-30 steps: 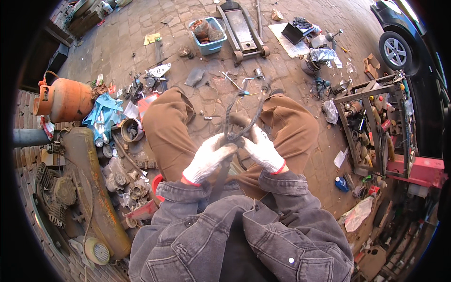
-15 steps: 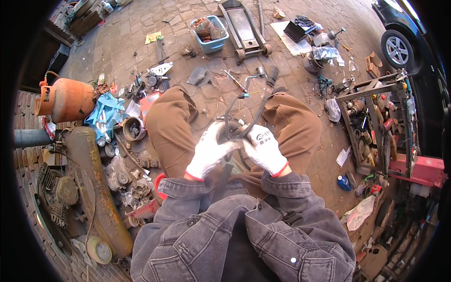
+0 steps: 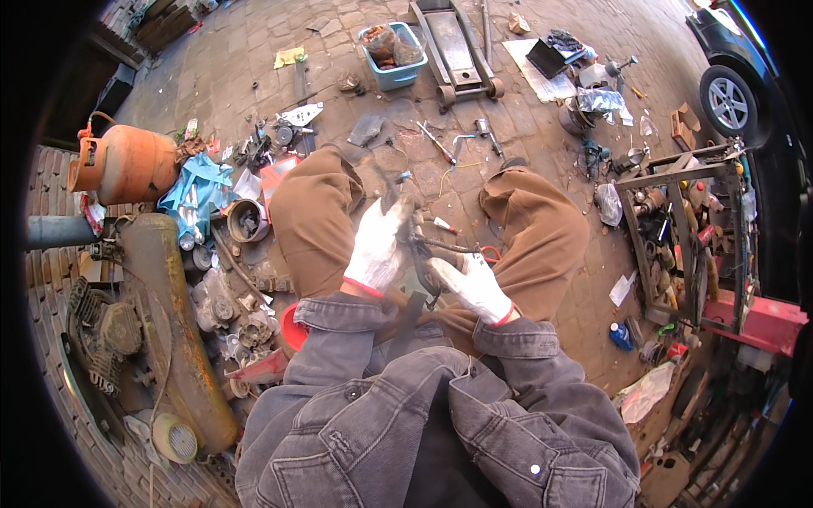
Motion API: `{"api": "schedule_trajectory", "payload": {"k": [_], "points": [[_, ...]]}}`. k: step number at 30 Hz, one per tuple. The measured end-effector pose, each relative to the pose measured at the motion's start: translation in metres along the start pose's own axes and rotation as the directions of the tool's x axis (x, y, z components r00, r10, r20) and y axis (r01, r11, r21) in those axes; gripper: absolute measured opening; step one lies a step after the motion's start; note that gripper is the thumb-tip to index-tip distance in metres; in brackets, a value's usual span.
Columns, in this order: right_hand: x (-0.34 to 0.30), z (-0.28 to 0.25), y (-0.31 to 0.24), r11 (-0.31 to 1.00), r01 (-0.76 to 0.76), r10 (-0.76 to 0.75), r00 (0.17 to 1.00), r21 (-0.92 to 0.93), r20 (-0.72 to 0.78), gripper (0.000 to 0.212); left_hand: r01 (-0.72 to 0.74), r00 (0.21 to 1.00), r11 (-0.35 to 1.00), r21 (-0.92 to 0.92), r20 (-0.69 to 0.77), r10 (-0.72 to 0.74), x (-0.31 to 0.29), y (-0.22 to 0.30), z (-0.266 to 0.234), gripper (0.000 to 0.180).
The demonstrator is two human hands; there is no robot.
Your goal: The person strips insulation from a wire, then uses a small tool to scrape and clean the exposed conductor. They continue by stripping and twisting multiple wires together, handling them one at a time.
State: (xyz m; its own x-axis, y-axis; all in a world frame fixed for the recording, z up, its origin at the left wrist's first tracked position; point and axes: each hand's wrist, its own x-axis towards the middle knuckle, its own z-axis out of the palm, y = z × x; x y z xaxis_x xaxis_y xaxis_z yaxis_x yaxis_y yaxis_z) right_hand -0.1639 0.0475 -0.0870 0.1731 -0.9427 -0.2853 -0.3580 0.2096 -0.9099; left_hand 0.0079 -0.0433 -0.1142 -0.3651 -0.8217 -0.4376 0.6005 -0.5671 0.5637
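Observation:
Both my hands wear white work gloves with red cuffs and are between my knees. My left hand (image 3: 378,247) is closed around a black cable bundle (image 3: 414,233), part of it in corrugated sleeving, one end reaching up past the fingers. Lower and to the right, my right hand (image 3: 476,286) has its fingers closed on the same bundle, where a dark strand runs out over the glove. Its fingertips are partly hidden by the cable. A red loop (image 3: 491,253) shows just beyond this hand. On the paving past the hands are a thin yellow wire (image 3: 446,176) and a screwdriver-like tool (image 3: 438,142).
An orange gas cylinder (image 3: 127,165), a rusty tank (image 3: 174,330) and loose metal parts line the left. Ahead are a blue bin (image 3: 398,78) and a floor jack (image 3: 453,59). To the right stand a metal frame rack (image 3: 633,233) and a dark car (image 3: 758,93).
My hands have moved apart, the left up and the right slightly down. The corrugated cable that arched over the right glove has swung left, beside the left hand.

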Motion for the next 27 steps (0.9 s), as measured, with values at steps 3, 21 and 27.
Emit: {"api": "schedule_trajectory", "payload": {"k": [3, 21, 27], "points": [[-0.007, 0.005, -0.005, 0.987, 0.057, -0.068, 0.995, -0.151, -0.072, 0.038, -0.047, 0.992, 0.998, 0.041, -0.111, 0.052, 0.009, -0.004, -0.004, 0.02], [-0.024, 0.005, -0.051, 0.747, 0.371, -0.481, 0.874, -0.551, -0.065, 0.015, -0.216, 0.919, 0.758, 0.616, -0.134, 0.371, 0.021, -0.027, 0.011, 0.014], [-0.024, 0.015, -0.039, 0.806, 0.286, -0.343, 0.939, -0.518, -0.015, 0.037, -0.104, 0.939, 0.922, 0.374, -0.269, 0.215, 0.013, -0.014, 0.018, 0.021]]}}
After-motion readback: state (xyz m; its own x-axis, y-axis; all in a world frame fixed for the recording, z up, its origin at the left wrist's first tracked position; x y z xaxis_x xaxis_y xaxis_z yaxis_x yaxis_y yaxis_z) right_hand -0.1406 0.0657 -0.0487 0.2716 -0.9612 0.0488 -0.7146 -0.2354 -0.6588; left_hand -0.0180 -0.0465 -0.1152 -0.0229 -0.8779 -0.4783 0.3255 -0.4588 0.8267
